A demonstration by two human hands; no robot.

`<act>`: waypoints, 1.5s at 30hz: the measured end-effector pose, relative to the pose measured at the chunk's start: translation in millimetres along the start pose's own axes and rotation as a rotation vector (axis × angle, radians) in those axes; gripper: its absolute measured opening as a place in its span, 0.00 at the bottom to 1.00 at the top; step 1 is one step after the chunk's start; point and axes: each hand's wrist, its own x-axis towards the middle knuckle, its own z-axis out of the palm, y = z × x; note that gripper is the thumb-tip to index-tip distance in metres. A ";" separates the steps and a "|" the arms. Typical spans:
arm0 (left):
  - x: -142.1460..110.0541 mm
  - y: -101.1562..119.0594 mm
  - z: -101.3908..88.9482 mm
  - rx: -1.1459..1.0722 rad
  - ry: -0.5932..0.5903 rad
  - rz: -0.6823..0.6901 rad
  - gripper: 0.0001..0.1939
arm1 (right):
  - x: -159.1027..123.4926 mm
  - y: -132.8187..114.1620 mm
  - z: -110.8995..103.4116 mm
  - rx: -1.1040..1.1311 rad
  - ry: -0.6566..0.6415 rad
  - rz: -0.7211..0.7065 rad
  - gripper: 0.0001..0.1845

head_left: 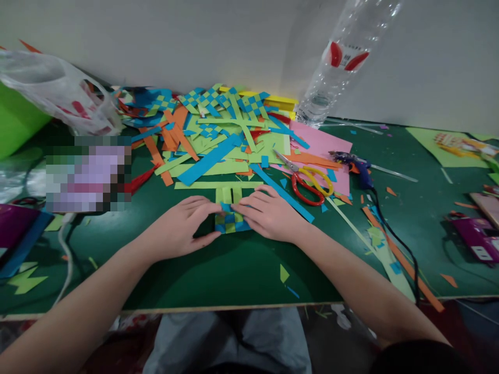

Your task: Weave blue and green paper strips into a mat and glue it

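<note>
A small woven mat of green and blue paper strips (230, 221) lies on the green table (241, 275), with loose green strip ends sticking out toward the far side. My left hand (183, 228) rests at its left edge, fingers and thumb pinched on the weave. From the right, my right hand (268, 213) lies flat over the mat's right side, fingertips pressing the strips. Both hands touch the mat at once.
A heap of cut green, blue and orange strips and woven pieces (210, 130) fills the table's far middle. Red and yellow scissors (310, 182) lie on pink paper (323, 150). A blue glue gun (360, 169), a clear bottle (339, 62) and a plastic bag (58, 93) stand around.
</note>
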 end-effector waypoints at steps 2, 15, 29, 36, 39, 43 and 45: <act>-2.3 -0.3 1.4 0.004 0.042 -0.017 0.20 | -0.1 1.0 -0.2 -0.008 -0.022 -0.009 0.19; 3.4 0.2 -1.9 0.028 -0.038 0.040 0.12 | 2.3 7.8 -4.7 -0.082 -0.003 0.029 0.17; 1.7 -0.7 -1.3 0.020 -0.018 0.037 0.10 | -135.1 152.8 -54.7 -0.486 0.234 1.548 0.24; 0.5 -1.5 -1.1 0.025 -0.010 0.040 0.11 | -147.7 160.4 -46.0 -0.455 0.169 1.623 0.25; 0.8 -1.9 -0.5 0.024 -0.015 0.037 0.11 | -149.8 162.7 -47.5 -0.444 0.153 1.644 0.23; 1.5 -2.1 -0.6 0.044 -0.028 0.060 0.11 | -147.7 160.7 -50.2 -0.441 0.183 1.641 0.17; 1.9 -2.0 -1.2 0.056 -0.027 0.069 0.12 | -143.0 159.2 -52.8 -0.463 0.238 1.660 0.18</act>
